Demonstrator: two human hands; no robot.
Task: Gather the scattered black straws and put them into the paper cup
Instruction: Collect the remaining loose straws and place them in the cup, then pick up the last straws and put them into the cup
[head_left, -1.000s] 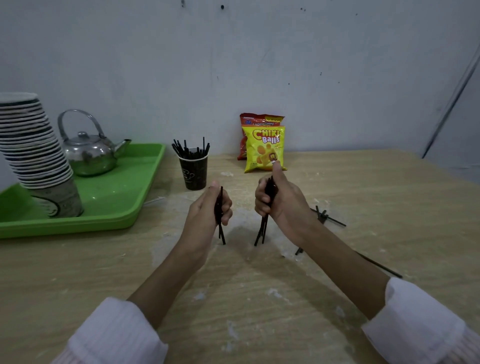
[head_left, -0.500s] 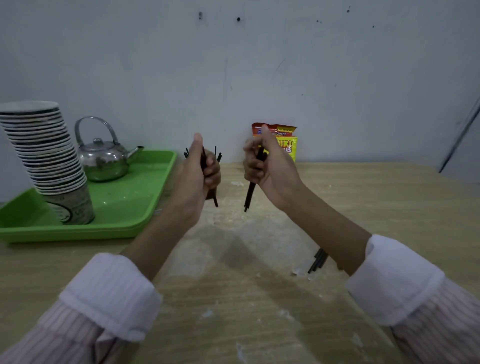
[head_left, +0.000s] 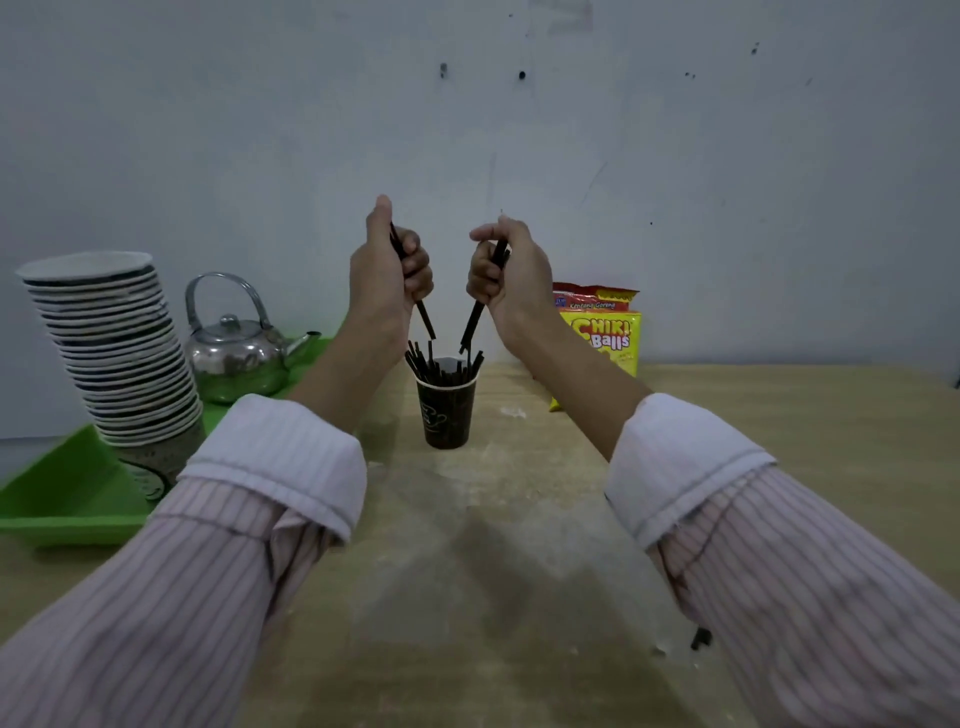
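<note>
1. I see the paper cup standing upright on the wooden table, dark with a pale rim; it is already stuffed with black straws that fan out above the rim.
2. My left hand is raised over the cup, fingers curled closed round a few black straws, thumb up; the bundle in the left hand slants down to the right, its lower tips just above the straws in the cup; I cannot tell whether they touch.
3. My right hand is up on the other side, likewise fisted round straws; the bundle in the right hand slants down to the left, its tips at the top of the cup's bunch; the two bundles form a V over the cup.
4. Both forearms are bare below rolled, striped sleeves.
5. Right of the cup, against the wall, lean two snack bags, yellow before red; my right forearm covers part of them.
6. Left of the cup sits a green tray carrying a metal kettle and a leaning stack of paper cups.
7. Near the right sleeve, low on the table, a small dark piece lies; it is too blurred to name surely.
</note>
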